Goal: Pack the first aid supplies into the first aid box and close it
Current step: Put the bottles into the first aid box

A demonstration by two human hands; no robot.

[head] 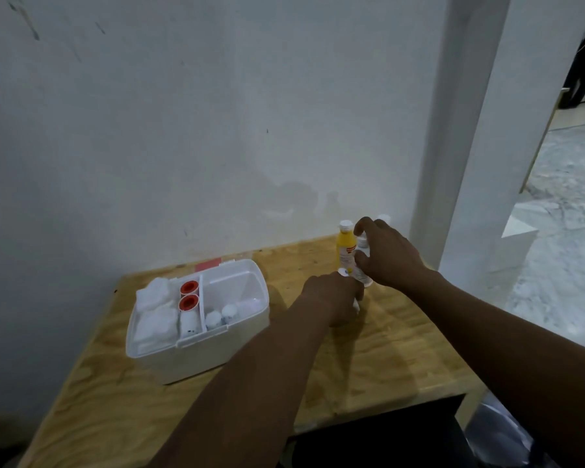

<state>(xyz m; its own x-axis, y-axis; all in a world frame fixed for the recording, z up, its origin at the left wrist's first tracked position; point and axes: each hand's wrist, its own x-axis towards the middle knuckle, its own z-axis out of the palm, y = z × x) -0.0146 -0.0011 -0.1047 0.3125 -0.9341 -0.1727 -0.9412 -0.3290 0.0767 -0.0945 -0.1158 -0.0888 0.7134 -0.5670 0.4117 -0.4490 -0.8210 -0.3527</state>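
Observation:
An open white first aid box [169, 361] stands on the left of the wooden table [402, 352]. Its tray holds white gauze packs [156, 309], two orange-capped tape rolls [189, 296] and two white-capped bottles [221, 316]. To the right, near the wall, stand a yellow bottle [345, 246] and small white bottles, partly hidden. My left hand [335, 297] is wrapped around a small white bottle [344, 273]. My right hand [390, 253] curls over another white bottle [363, 275], fingers touching it. The box's lid is barely visible behind it.
A white wall runs directly behind the table. A white pillar [453, 130] stands at the table's right rear corner. The table's front edge drops to a dark space below. Pale floor lies to the right.

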